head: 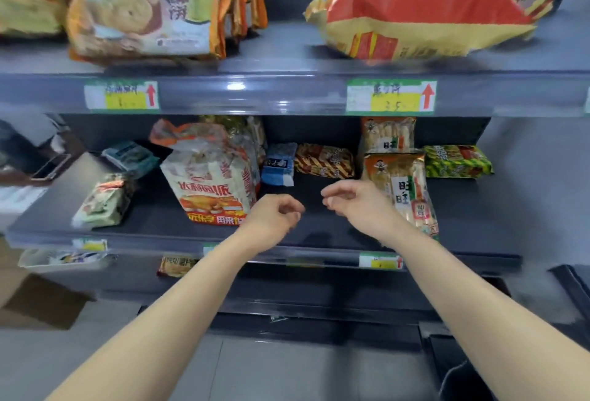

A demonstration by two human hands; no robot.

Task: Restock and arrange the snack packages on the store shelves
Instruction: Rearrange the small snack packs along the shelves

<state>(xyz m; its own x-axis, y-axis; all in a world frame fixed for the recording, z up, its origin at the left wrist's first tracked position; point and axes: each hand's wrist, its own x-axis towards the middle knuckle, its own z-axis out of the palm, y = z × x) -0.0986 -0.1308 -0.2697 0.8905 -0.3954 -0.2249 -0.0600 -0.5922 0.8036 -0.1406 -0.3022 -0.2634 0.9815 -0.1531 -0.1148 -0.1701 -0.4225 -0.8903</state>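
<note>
Both forearms (178, 304) are stretched toward the middle shelf (153, 221), where the left hand (274, 213) and right hand (354, 201) are held close together, each grip loosely curled and empty.

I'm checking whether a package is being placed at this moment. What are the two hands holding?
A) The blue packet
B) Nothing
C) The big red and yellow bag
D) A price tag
B: the left hand and the right hand hover over a bare stretch of the middle shelf with loosely curled fingers, and nothing is in either.
</note>
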